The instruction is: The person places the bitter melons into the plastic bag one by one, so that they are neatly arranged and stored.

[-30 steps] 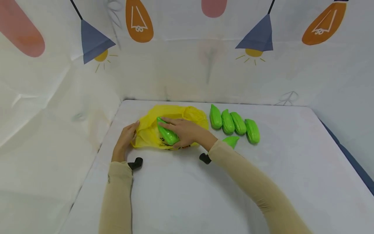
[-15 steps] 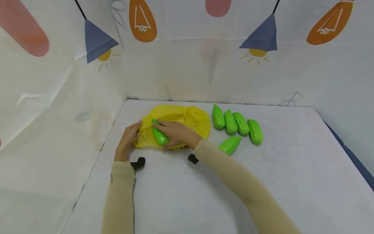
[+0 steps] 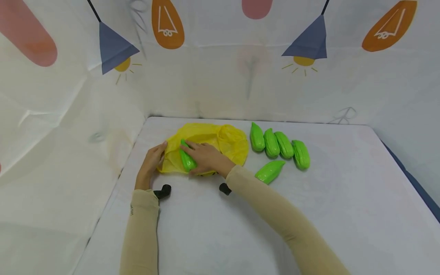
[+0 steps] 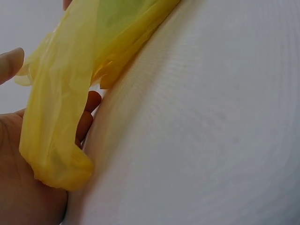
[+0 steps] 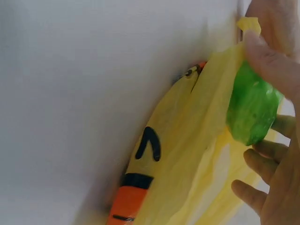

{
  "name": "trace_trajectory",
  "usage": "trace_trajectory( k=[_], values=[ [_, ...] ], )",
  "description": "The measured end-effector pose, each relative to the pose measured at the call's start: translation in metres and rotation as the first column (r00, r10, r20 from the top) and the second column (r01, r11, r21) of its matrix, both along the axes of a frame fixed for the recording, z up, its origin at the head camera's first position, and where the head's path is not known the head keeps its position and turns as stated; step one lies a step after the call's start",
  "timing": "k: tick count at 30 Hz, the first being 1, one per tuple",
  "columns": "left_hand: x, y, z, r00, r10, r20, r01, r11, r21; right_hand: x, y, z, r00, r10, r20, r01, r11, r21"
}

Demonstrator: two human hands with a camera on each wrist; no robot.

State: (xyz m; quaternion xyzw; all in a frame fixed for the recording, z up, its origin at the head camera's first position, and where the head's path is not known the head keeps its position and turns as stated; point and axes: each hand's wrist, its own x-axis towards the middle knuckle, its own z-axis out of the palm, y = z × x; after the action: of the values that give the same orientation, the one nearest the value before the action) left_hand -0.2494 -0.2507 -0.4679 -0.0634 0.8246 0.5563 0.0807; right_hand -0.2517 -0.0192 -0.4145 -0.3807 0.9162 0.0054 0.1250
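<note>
A yellow plastic bag (image 3: 237, 141) lies crumpled on the table with its mouth spread. At its left edge, my left hand (image 3: 150, 162) holds the plastic, which drapes over the palm in the left wrist view, fingers (image 4: 86, 117) curled behind it. My right hand (image 3: 207, 158) reaches in at the bag's mouth and grips a glossy green bitter melon (image 3: 187, 158), likely a fake one. In the right wrist view the thumb (image 5: 269, 61) lies on one side of this bitter melon (image 5: 251, 108), with fingertips on the other. Its lower part is against the yellow plastic.
Several more green bitter melons (image 3: 271, 143) stand in a slanting row right of the bag. Another single bitter melon (image 3: 270, 172) lies nearer, partly behind the right sleeve (image 3: 271, 214). A patterned white sheet (image 3: 220, 84) rises behind the white table (image 3: 343, 191).
My right hand has carried the bitter melon left and slightly lower into the bag's mouth, moving little in the last half second. My left hand stays at the bag's edge.
</note>
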Motion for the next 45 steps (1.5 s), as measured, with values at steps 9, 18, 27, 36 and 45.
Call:
trace_trajectory(
  k=[9, 18, 27, 36, 45],
  values=[
    [0.001, 0.0, 0.001, 1.0, -0.007, 0.022, 0.007, 1.0, 0.018, -0.006, -0.001, 0.0, 0.997, -0.06, 0.054, 0.062, 0.997, -0.051],
    [0.001, 0.0, 0.002, 1.0, -0.014, 0.028, 0.014, 1.0, 0.008, -0.009, -0.002, -0.003, 0.992, -0.084, 0.098, 0.091, 0.994, -0.061],
    [-0.001, -0.001, -0.001, 1.0, -0.002, 0.028, 0.002, 1.0, 0.002, -0.012, -0.003, -0.007, 0.991, -0.107, 0.084, 0.112, 0.992, -0.057],
    [0.0, 0.001, 0.002, 1.0, -0.007, 0.015, 0.007, 1.0, 0.003, -0.013, -0.004, -0.011, 0.988, -0.122, 0.097, 0.127, 0.991, -0.049],
    [0.001, 0.002, -0.001, 1.0, 0.008, -0.002, -0.008, 1.0, -0.01, -0.015, 0.0, -0.017, 0.991, -0.105, 0.087, 0.111, 0.992, -0.067]
  ],
)
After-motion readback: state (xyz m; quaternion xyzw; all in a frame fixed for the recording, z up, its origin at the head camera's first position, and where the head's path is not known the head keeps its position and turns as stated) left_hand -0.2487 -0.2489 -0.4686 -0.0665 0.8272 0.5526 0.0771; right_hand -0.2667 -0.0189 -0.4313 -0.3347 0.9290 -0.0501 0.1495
